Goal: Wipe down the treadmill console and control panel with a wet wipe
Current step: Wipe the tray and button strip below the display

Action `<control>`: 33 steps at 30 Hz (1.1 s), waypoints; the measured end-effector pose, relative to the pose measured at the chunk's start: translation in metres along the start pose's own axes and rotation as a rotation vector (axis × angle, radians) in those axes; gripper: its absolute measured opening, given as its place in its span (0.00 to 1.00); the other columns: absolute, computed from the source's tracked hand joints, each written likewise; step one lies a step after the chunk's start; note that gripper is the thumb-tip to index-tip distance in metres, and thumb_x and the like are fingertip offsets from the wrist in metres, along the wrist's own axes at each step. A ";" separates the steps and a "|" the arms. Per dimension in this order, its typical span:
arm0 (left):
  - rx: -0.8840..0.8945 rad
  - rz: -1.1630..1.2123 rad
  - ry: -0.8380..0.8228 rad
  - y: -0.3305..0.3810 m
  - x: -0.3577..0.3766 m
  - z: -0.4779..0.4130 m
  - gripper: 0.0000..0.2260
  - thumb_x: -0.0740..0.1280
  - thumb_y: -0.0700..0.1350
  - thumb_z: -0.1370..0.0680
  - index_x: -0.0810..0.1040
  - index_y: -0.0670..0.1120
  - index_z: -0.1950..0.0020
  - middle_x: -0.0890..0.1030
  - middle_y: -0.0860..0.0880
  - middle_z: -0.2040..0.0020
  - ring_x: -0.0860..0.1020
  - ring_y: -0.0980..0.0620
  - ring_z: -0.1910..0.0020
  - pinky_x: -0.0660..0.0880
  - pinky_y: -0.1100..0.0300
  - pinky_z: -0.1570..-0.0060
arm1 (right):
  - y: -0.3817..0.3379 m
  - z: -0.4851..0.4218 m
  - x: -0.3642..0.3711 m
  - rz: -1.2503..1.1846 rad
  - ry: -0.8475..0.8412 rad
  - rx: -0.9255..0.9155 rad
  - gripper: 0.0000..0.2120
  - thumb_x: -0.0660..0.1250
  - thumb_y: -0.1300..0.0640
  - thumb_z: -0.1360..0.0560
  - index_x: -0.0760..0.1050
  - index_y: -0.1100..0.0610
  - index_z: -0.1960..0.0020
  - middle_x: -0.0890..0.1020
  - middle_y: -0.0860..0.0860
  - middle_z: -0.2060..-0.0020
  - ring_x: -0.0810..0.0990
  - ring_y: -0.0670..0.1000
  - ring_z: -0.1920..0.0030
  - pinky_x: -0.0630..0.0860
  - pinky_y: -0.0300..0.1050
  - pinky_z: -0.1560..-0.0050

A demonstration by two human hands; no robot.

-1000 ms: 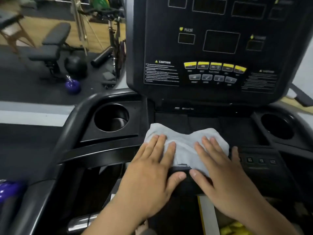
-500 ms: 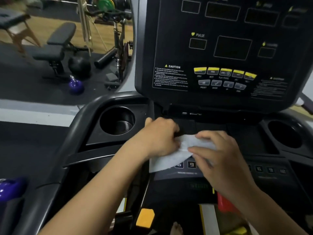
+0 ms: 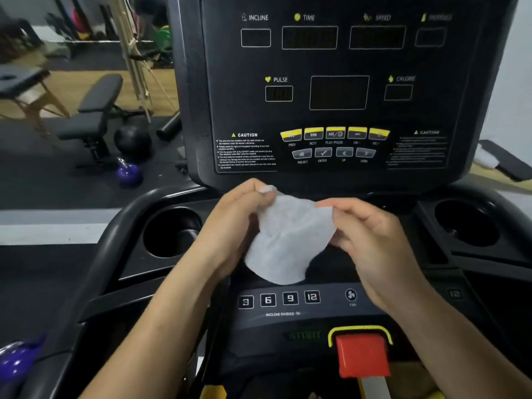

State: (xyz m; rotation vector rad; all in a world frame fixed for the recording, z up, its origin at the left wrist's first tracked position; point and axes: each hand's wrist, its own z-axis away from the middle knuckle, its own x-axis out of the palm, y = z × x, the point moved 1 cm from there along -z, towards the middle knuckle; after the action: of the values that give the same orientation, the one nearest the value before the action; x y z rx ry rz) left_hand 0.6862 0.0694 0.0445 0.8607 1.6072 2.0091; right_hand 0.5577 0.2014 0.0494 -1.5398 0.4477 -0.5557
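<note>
A white wet wipe [image 3: 289, 240] hangs in the air between my hands, above the lower control panel [image 3: 288, 312]. My left hand [image 3: 233, 226] pinches its upper left corner. My right hand [image 3: 371, 240] pinches its right edge. The wipe droops loosely down toward the row of incline buttons marked 3, 6, 9, 12 [image 3: 278, 298]. Behind it rises the black treadmill console [image 3: 331, 90] with dark displays and yellow media buttons [image 3: 335, 134]. A red safety key [image 3: 362, 355] sits at the panel's lower front.
Cup holders lie on each side of the tray, one left [image 3: 172, 231] and one right [image 3: 466, 223]. Beyond the treadmill at left stand a weight bench [image 3: 92, 116], a black ball [image 3: 132, 142] and a purple kettlebell [image 3: 128, 172].
Both hands pressed the wipe flat on the tray a second ago. They have since lifted it off the surface and now hold it up by its edges, spread between them.
</note>
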 end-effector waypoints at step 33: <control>-0.055 0.055 0.061 -0.013 -0.003 0.023 0.09 0.70 0.35 0.25 0.79 0.38 0.46 0.85 0.41 0.54 0.83 0.48 0.59 0.80 0.58 0.60 | 0.008 -0.024 -0.009 -0.093 -0.290 0.410 0.17 0.72 0.53 0.31 0.82 0.61 0.46 0.84 0.62 0.47 0.82 0.62 0.45 0.78 0.57 0.42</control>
State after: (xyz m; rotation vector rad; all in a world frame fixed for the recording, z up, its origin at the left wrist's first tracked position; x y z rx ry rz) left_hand 0.7035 0.0871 0.0347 0.8404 1.5691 2.1263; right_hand 0.5364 0.1869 0.0408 -1.2228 0.0337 -0.4529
